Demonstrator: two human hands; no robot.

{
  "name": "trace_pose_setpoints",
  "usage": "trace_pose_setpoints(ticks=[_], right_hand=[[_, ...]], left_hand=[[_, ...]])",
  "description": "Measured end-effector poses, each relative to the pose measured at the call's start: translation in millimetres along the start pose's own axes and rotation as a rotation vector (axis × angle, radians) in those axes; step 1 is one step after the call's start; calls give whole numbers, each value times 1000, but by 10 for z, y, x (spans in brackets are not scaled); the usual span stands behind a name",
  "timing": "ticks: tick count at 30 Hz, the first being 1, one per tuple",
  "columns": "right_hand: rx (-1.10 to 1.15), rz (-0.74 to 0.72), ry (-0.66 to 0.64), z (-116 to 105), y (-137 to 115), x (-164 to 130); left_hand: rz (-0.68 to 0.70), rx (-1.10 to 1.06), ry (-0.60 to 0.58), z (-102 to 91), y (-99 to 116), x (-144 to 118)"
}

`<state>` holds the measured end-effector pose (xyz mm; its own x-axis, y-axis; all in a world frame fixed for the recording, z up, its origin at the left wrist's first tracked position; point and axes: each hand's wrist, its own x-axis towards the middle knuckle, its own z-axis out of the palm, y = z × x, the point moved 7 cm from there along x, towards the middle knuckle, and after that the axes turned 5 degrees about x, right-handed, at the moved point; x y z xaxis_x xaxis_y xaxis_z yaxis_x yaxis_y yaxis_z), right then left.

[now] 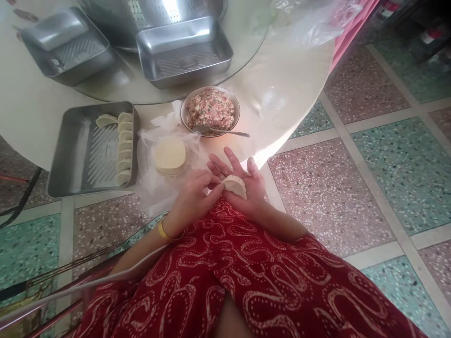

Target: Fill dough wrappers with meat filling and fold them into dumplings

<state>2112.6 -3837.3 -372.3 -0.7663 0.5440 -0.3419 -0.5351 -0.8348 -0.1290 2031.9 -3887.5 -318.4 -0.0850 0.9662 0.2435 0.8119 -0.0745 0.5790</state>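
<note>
A folded dumpling lies in the palm of my right hand, whose fingers are spread under it. My left hand, with a yellow bangle on the wrist, pinches the dumpling's left edge. Both hands hover above my lap in red patterned cloth, near the table's front edge. A stack of round dough wrappers sits on a clear plastic bag just beyond my left hand. A bowl of pink minced filling with a spoon stands behind it.
A metal tray at the left holds a column of several finished dumplings. Two more metal trays and a perforated steel basin stand further back on a glass turntable. Terrazzo floor tiles lie to the right.
</note>
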Motion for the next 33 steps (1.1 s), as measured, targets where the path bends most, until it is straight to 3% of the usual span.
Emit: trace_pose_setpoints(ticks=[7,21,29,33], right_hand=[[-42,-4,-36,6,-10,-14],[-82,28,-42,-2,13,-1],[-62,31,-7,-10,9,0],[-52,42,-33,-3,14,-4]], left_hand=[[17,-12,28,-41,19,16],[179,127,106,-56,107,33],[363,283,200,-65,246,30],[365,313,219,-82,240,14]])
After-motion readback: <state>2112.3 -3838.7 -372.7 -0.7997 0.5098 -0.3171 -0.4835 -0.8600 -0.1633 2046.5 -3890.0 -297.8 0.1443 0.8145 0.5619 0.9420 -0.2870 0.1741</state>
